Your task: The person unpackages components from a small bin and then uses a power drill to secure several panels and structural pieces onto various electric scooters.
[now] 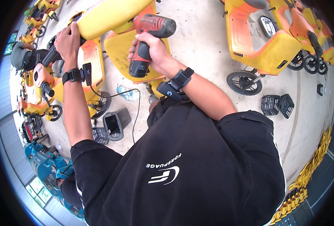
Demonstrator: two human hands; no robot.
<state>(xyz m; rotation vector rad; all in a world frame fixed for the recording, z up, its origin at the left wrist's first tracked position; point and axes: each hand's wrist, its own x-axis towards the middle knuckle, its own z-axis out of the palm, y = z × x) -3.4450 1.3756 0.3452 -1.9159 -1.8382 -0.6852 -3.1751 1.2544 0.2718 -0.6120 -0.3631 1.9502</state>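
My right hand (152, 49) grips the handle of a red and black cordless drill (148, 37), held upright in front of my chest with its head pointing left at a yellow scooter body panel (110, 15). My left hand (67, 39) is closed on the near end of that yellow panel, right beside a black handlebar grip (50, 55). Both wrists carry black bands with small black devices. A yellow and orange scooter frame (93, 60) stands under the panel.
Another yellow and orange scooter (265, 45) lies on the concrete floor at the upper right. Black plastic baskets (277, 104) sit to the right, a grey tray (114, 124) lies by my left arm. More scooters line the left side, where another person (21, 56) crouches.
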